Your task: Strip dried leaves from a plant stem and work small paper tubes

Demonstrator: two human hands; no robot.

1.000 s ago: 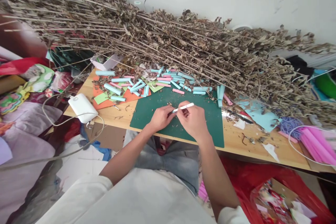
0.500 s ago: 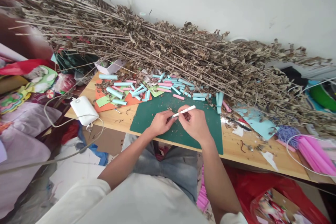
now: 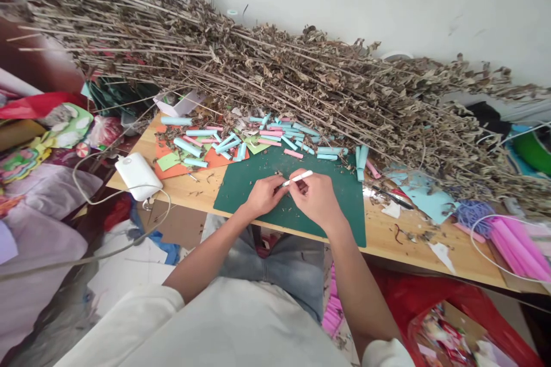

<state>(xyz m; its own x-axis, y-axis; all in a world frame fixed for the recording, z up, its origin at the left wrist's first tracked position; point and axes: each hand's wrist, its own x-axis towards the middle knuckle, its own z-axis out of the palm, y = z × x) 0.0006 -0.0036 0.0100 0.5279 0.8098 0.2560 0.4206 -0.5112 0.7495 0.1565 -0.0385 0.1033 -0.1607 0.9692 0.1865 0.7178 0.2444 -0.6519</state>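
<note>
My right hand [image 3: 313, 195] is closed around a slim white pen-like stick [image 3: 301, 176], which slants down to the left over the green cutting mat [image 3: 340, 223]. My left hand [image 3: 266, 195] meets its lower tip, thumb and fingers pinched together. Whatever small thing those left fingers hold is hidden. Dark crumbs lie on the mat around both hands. Beyond them are several rolled paper tubes, such as a blue tube [image 3: 187, 147] and a pink tube [image 3: 293, 153].
A long heap of dried leafy stalks [image 3: 275, 74] covers the back of the wooden table [image 3: 200, 198]. At the left edge sits a white power bank [image 3: 138, 176] with a cable. On the right are a black pen [image 3: 391, 197], blue paper [image 3: 424, 198], purple yarn [image 3: 473, 217] and pink rolls [image 3: 519, 246].
The white stick has shifted slightly left and down, its tip now closer to my left fingers. My right hand has moved a little left with it. The view has shifted slightly.
</note>
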